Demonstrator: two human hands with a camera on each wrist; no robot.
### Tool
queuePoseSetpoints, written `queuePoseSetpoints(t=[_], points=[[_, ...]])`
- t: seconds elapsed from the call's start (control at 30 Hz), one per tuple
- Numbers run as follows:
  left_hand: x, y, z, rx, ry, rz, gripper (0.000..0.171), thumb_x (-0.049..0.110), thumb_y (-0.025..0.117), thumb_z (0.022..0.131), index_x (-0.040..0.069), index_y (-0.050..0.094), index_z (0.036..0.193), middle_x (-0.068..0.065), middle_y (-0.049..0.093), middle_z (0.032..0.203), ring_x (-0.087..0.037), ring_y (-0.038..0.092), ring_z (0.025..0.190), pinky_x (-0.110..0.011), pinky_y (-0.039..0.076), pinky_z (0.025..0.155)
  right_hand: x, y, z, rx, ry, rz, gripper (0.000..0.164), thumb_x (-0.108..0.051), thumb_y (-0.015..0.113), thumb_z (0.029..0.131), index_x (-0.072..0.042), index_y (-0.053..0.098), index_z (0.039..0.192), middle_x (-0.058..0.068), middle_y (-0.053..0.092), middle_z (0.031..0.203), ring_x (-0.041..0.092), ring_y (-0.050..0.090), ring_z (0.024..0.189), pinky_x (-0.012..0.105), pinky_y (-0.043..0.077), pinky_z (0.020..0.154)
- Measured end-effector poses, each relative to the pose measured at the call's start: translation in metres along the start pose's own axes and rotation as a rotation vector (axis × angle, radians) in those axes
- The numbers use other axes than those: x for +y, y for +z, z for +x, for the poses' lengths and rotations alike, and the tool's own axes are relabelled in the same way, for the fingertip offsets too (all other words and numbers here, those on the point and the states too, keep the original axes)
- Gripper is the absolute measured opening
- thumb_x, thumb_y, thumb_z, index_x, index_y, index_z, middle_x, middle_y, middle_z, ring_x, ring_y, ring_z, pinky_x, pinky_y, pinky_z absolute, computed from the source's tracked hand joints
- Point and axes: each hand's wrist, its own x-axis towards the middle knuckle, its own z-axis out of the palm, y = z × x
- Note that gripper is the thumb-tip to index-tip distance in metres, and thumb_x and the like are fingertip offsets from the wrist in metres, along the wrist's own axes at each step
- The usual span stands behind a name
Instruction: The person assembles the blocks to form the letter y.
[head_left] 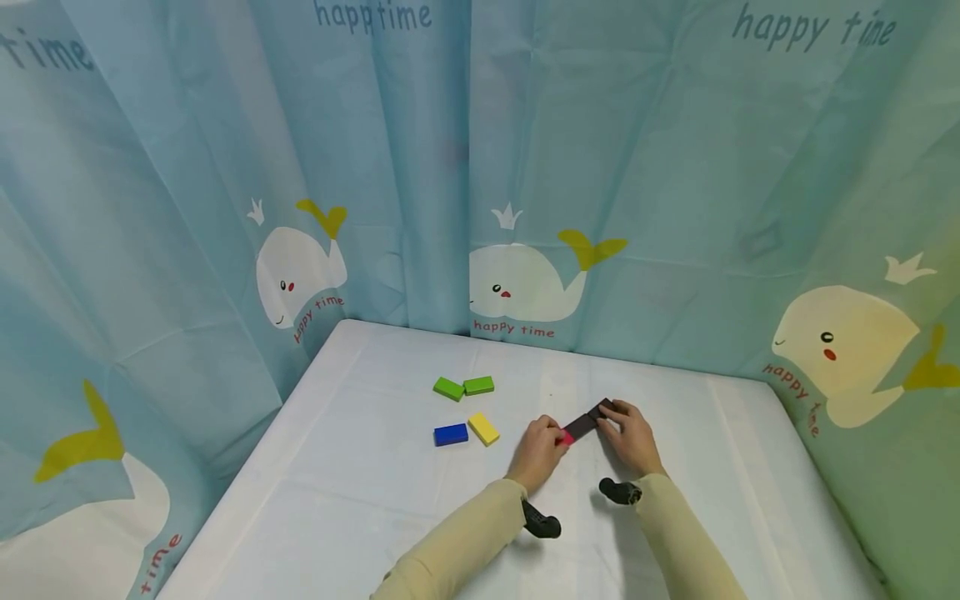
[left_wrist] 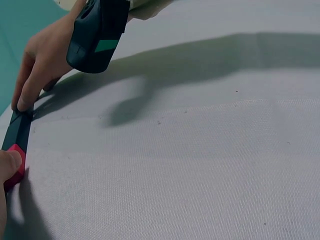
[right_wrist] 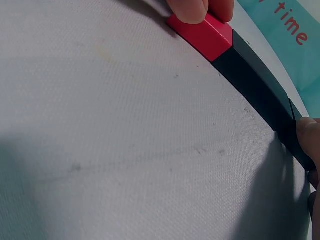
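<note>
On the white table, a red block (right_wrist: 202, 39) and two black blocks lie end to end in a slanting row. My left hand (head_left: 537, 454) pinches the red block at the near-left end, thumb and fingers on its sides. The middle black block (right_wrist: 252, 80) touches the red one and has no hand on it. At the far-right end, my right hand (head_left: 633, 437) grips the other black block (head_left: 605, 406), its fingers covering part of it. A thin seam shows between the two black blocks in the right wrist view.
Left of the hands lie a blue block (head_left: 451, 435), a yellow block (head_left: 483, 429) and two green blocks, one (head_left: 448, 388) beside the other (head_left: 479, 385). A blue whale-print curtain (head_left: 645, 167) hangs behind the white table (head_left: 337, 467). Black wrist mounts (head_left: 542, 522) stick out below the sleeves.
</note>
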Motion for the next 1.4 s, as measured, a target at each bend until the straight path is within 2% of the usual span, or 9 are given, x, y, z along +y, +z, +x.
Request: queuePoseSetpoints(t=[0.63, 0.97, 1.4], points=[[0.0018, -0.0010, 0.0008, 0.005, 0.004, 0.025, 0.013, 0.019, 0.077, 0.086, 0.009, 0.077, 0.094, 0.004, 0.059, 0.096, -0.009, 0.054, 0.084, -0.019, 0.046, 0.076, -0.0040, 0.0014, 0.0002, -0.011, 0.053, 0.032, 0.036, -0.010, 0.064, 0.094, 0.008, 0.061, 0.125, 0.035, 0.045, 0.135, 0.050, 0.042, 0.126, 0.060, 0.032, 0.105], [0.0012, -0.0009, 0.0001, 0.001, 0.000, 0.022, 0.012, 0.018, 0.077, 0.086, 0.009, 0.077, 0.093, 0.004, 0.059, 0.095, -0.009, 0.054, 0.083, -0.019, 0.045, 0.075, -0.0015, 0.0043, -0.0015, 0.026, 0.033, 0.050, 0.037, -0.010, 0.066, 0.092, 0.009, 0.062, 0.123, 0.035, 0.047, 0.133, 0.050, 0.043, 0.124, 0.061, 0.033, 0.103], [0.0000, 0.0005, 0.0006, 0.006, 0.014, 0.034, 0.012, 0.019, 0.077, 0.086, 0.009, 0.077, 0.093, 0.003, 0.060, 0.095, -0.010, 0.054, 0.083, -0.019, 0.046, 0.076, -0.0069, 0.0062, -0.0023, 0.064, 0.117, 0.107, 0.035, -0.013, 0.068, 0.091, 0.009, 0.064, 0.119, 0.034, 0.048, 0.131, 0.050, 0.043, 0.123, 0.061, 0.032, 0.103]])
